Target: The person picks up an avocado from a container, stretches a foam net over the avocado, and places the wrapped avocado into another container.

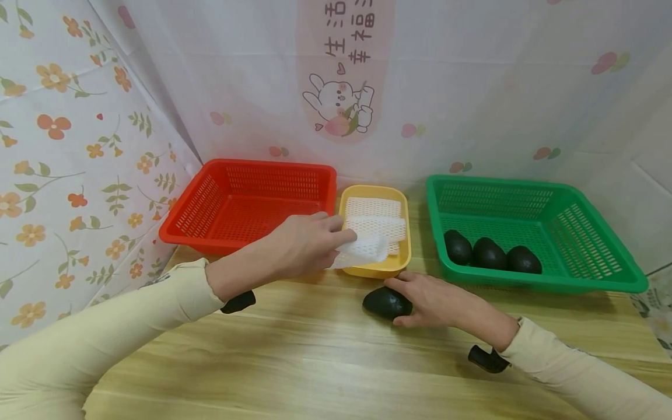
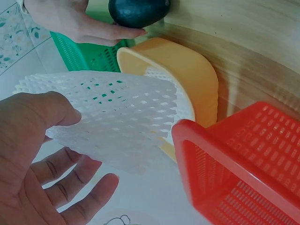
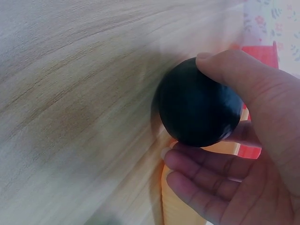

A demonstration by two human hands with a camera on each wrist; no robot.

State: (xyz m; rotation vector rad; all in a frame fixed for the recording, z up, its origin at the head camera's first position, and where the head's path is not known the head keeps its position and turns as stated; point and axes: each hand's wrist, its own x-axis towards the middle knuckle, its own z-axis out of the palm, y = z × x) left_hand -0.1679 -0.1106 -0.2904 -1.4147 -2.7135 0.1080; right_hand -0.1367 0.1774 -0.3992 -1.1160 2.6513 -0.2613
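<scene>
My left hand (image 1: 310,242) pinches a white foam net sleeve (image 2: 117,108) between thumb and fingers, over the front left of the yellow basket (image 1: 403,265). Further white foam nets (image 1: 373,224) lie inside that basket. On the table just in front of it, my right hand (image 1: 430,300) grips a dark avocado (image 1: 385,303), thumb on one side and fingers on the other. The right wrist view shows this avocado (image 3: 199,103) close against the wooden surface, its rounded end toward the camera.
A red basket (image 1: 247,242) stands at the left, its rim near my left forearm. At the right, a green basket (image 1: 577,280) holds three dark avocados (image 1: 489,254) along its front wall. Printed curtains (image 1: 252,76) hang behind and at the left of the wooden table (image 1: 325,361).
</scene>
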